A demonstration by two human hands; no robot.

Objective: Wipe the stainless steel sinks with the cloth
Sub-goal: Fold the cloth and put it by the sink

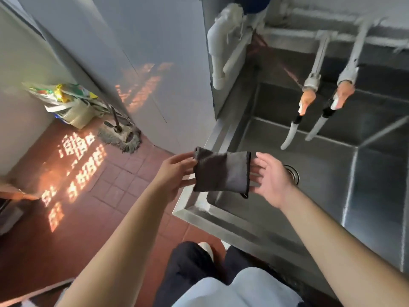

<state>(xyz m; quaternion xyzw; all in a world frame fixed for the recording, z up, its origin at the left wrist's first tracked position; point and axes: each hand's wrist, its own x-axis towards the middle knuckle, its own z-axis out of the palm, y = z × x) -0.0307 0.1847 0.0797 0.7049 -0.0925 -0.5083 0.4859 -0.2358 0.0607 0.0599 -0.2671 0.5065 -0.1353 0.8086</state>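
Cloth point(222, 172) folded, stretched between your hands above near corner of sink point(309, 196): left hand point(177, 171) pinches one edge, right hand point(271, 179) fingers straight, touching other. Preparation step; wiping not begun. Next: lower cloth into basin beyond right hand, press flat.

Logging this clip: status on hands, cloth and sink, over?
Left hand pinches the cloth edge; right hand open at the other edge. Cloth held above the sink, not touching. Nothing in the way.
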